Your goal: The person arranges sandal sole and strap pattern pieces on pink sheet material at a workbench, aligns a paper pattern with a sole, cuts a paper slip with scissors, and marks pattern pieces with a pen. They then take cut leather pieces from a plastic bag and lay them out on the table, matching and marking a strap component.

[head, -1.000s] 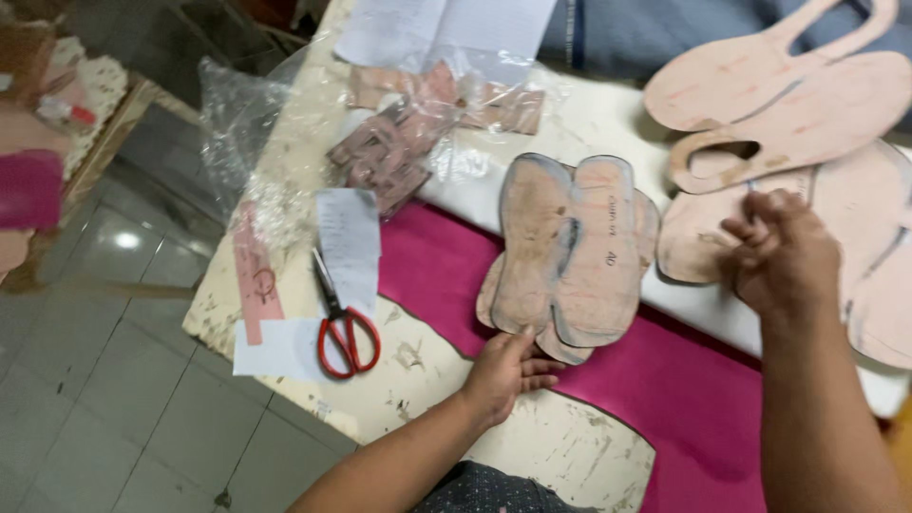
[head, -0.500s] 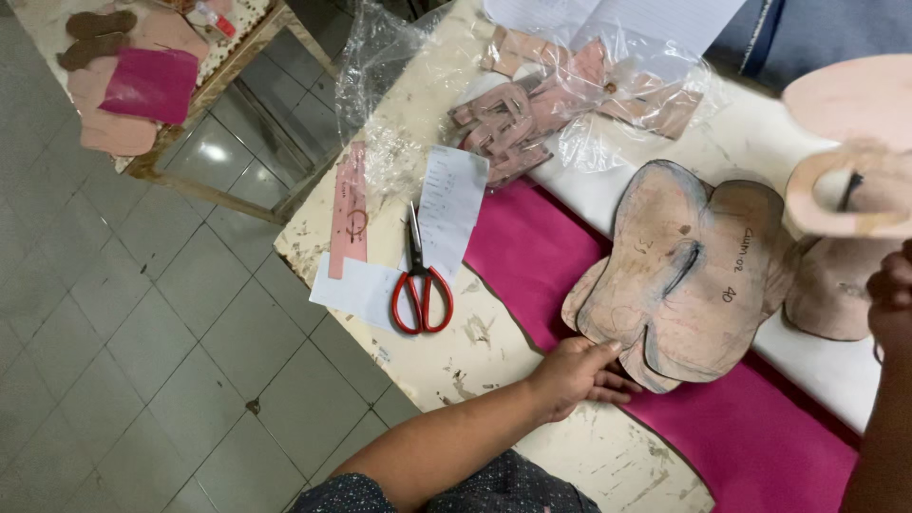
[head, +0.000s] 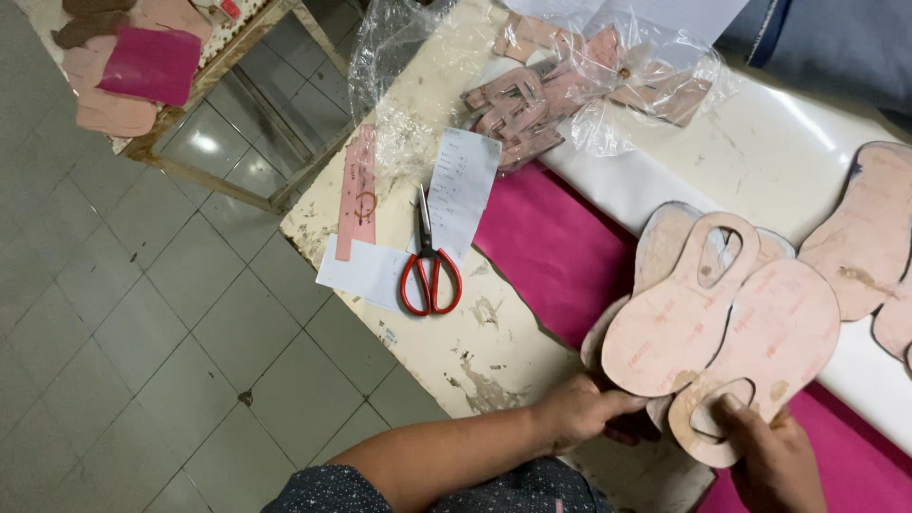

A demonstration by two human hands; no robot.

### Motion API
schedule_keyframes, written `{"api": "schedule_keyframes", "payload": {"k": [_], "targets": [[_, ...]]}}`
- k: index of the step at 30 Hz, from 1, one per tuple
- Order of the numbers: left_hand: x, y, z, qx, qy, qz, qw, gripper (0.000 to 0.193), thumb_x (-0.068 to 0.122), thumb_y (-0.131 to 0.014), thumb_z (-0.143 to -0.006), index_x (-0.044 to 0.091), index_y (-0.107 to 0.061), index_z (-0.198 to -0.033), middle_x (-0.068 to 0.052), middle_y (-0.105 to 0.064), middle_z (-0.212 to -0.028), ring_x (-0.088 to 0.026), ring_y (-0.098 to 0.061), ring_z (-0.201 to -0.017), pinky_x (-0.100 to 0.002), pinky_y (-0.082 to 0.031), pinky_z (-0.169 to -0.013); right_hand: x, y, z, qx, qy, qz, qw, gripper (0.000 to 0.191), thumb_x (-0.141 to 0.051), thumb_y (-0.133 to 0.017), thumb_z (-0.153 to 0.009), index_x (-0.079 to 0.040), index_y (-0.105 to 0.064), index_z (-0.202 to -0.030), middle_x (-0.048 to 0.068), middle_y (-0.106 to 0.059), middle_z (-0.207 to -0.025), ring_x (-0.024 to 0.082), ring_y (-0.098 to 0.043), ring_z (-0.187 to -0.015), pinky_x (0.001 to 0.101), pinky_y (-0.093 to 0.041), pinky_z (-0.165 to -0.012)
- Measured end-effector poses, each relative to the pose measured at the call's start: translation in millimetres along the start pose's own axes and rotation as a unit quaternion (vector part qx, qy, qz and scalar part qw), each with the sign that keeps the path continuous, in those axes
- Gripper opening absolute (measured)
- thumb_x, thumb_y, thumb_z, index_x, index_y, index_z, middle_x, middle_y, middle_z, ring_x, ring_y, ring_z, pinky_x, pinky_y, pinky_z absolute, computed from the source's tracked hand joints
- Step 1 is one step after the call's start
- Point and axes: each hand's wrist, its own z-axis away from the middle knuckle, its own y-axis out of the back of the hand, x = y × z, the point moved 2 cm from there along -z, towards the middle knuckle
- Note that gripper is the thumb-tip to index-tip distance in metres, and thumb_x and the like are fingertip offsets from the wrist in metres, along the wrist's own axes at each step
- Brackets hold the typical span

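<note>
Two pink cardboard cut-outs with oval holes (head: 722,332) lie on top of a stack of pink sole-shaped pieces (head: 665,237) on a magenta sheet (head: 551,256). My left hand (head: 579,410) grips the near edge of the stack and the upper cut-out. My right hand (head: 769,456) pinches the lower cut-out by its near end, with a finger at the oval hole. Red-handled scissors (head: 429,271) lie shut on white paper slips (head: 464,185), left of the magenta sheet.
A worn cream table (head: 475,351) ends at left above a tiled floor (head: 123,361). A clear bag of pink strap pieces (head: 570,90) lies at the back. More sole pieces (head: 869,233) sit at right. A low stand with pink offcuts (head: 133,66) is far left.
My right hand has come down from the right with the holed cut-outs, which now lie on the sole stack. My left hand has stayed at the stack's near edge. The view has shifted left.
</note>
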Motion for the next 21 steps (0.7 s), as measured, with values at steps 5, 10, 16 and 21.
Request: {"api": "schedule_keyframes", "payload": {"k": [5, 10, 16, 21], "targets": [[-13, 11, 24, -0.037, 0.107, -0.091, 0.989, 0.036, 0.011, -0.057, -0.102, -0.004, -0.060, -0.135, -0.011, -0.073, -0.113, -0.020, -0.070, -0.099, -0.034, -0.056, -0.084, -4, 21, 27, -0.005, 0.119, -0.004, 0.993, 0.061, 0.002, -0.059, -0.093, -0.001, -0.046, -0.153, 0.014, -0.065, -0.127, 0.023, -0.067, -0.111, 0.0401, -0.055, -0.095], [11, 15, 43, 0.028, -0.017, -0.021, 0.999, 0.046, 0.013, -0.062, -0.099, -0.006, -0.053, -0.140, -0.008, -0.072, -0.117, -0.016, -0.069, -0.104, -0.031, -0.056, -0.094, -32, 56, 52, -0.003, 0.215, 0.303, 0.928, 0.054, -0.005, -0.062, -0.089, 0.000, -0.054, -0.142, 0.016, -0.068, -0.123, 0.026, -0.068, -0.112, 0.0398, -0.054, -0.097], [74, -7, 77, -0.056, -0.207, -0.170, 0.962, 0.062, 0.022, -0.070, -0.093, 0.010, -0.048, -0.149, -0.008, -0.061, -0.136, -0.018, -0.058, -0.125, -0.035, -0.049, -0.108, -18, 30, 74, -0.096, 0.233, 0.414, 0.875, 0.045, -0.022, -0.064, -0.089, 0.000, -0.068, -0.127, 0.016, -0.074, -0.117, 0.027, -0.071, -0.110, 0.0381, -0.053, -0.098], [87, -8, 91, -0.003, -0.294, -0.534, 0.792, 0.063, 0.025, -0.069, -0.092, 0.011, -0.049, -0.150, -0.012, -0.059, -0.147, -0.027, -0.055, -0.136, -0.043, -0.046, -0.119, -3, 7, 77, -0.163, 0.238, 0.311, 0.906, 0.042, -0.024, -0.061, -0.089, 0.000, -0.074, -0.121, 0.017, -0.079, -0.114, 0.027, -0.073, -0.110, 0.0357, -0.051, -0.100]]}}
